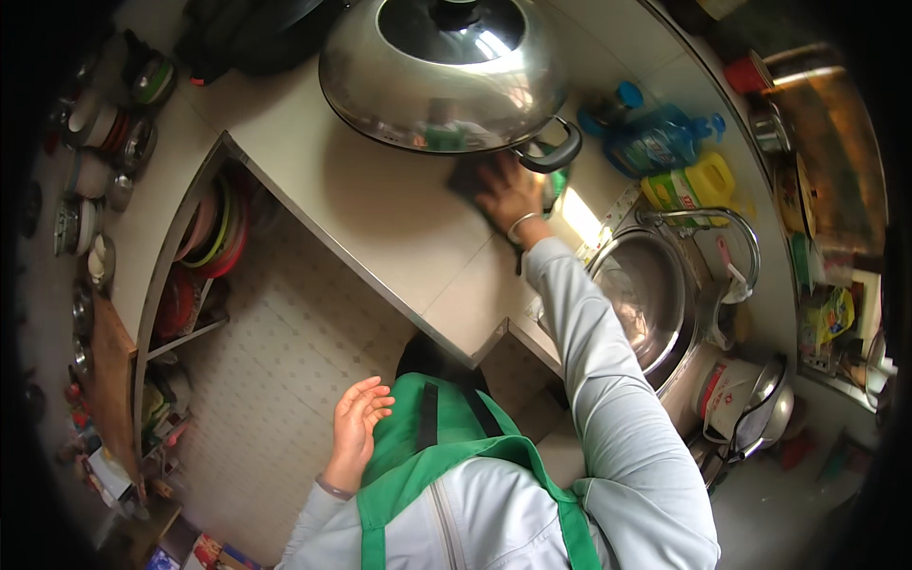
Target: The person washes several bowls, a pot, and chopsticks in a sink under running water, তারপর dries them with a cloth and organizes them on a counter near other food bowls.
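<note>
My right hand (507, 191) reaches forward and lies palm down on the pale tiled counter (399, 235), just below the wok's side handle (554, 149). Beneath its fingers is a dark cloth (467, 178), blurred and partly covered by the hand. Beside the wrist, a green and white item (557, 178) is partly hidden, so I cannot tell what it is. Over the counter's far part stands a large wok with a domed steel lid (442, 92). My left hand (356, 417) hangs before the green apron (456, 413), its fingers slightly bent and nothing in it.
Right of my forearm is a steel basin (673, 299) in the sink, under a curved faucet (748, 242). A blue pump bottle (645, 142) and a yellow jug (695, 182) stand behind. Stacked bowls (89, 178) line the left side. Below the counter's metal edge, basins (221, 228) sit on shelves.
</note>
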Demonstrator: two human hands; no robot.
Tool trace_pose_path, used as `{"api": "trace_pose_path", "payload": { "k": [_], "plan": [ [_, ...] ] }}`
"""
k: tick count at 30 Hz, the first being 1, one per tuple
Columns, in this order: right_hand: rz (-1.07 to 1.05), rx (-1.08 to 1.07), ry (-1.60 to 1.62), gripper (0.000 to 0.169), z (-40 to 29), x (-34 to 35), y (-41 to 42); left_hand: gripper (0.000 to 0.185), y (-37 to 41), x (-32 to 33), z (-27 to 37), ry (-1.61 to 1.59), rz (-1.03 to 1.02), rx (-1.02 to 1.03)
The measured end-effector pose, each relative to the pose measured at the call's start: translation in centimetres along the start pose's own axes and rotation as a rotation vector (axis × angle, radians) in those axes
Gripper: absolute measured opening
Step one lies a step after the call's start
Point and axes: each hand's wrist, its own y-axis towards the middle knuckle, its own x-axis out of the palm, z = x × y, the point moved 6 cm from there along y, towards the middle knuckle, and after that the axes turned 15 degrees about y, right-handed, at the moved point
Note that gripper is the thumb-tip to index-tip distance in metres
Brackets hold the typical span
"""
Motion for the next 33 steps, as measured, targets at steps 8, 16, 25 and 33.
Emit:
{"api": "trace_pose_path", "payload": {
  "k": [8, 16, 25, 33],
  "plan": [
    [0.118, 0.490, -0.013, 0.058, 5.8, -1.9, -8.5, 0.023, 1.8, -0.1, 1.2, 0.016, -0.058, 0.037],
    [-0.241, 0.456, 1.175, 0.028, -11.9, 0.6, -16.1, 0.041, 2.8, 3.7, -1.7, 0.150, 0.035, -0.068],
    [-0.519, -0.057, 0.642, 0.019, -23.7, -2.6, -17.8, 0.035, 1.2, 7.9, -6.2, -0.625, -0.048, -0.046],
    [-0.944, -0.287, 0.667, 0.024, -26.2, -2.8, -18.0, 0.024, -2.1, 6.1, -5.1, 1.040, 0.057, 0.488]
  ]
}}
